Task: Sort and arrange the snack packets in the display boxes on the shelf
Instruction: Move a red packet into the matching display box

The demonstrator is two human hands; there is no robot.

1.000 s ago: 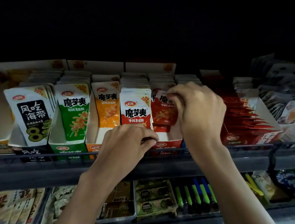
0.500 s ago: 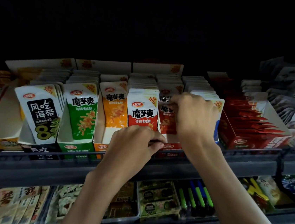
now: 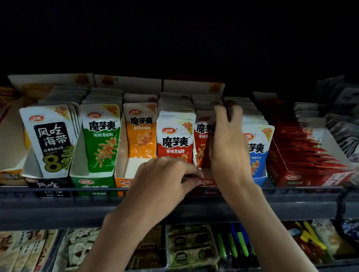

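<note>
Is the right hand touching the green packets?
No, the right hand is at the red packets, far from the green packets.

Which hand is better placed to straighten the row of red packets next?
Right, I think. The right hand lies on the red packets, fingers curled over their tops. The left hand is lower, pinching the front edge of the red box.

Snack pkts [image 3: 174, 139] upright in boxes [image 3: 131, 167], side-by-side on shelf [image 3: 31, 206]; pens [image 3: 232, 242] below.
</note>
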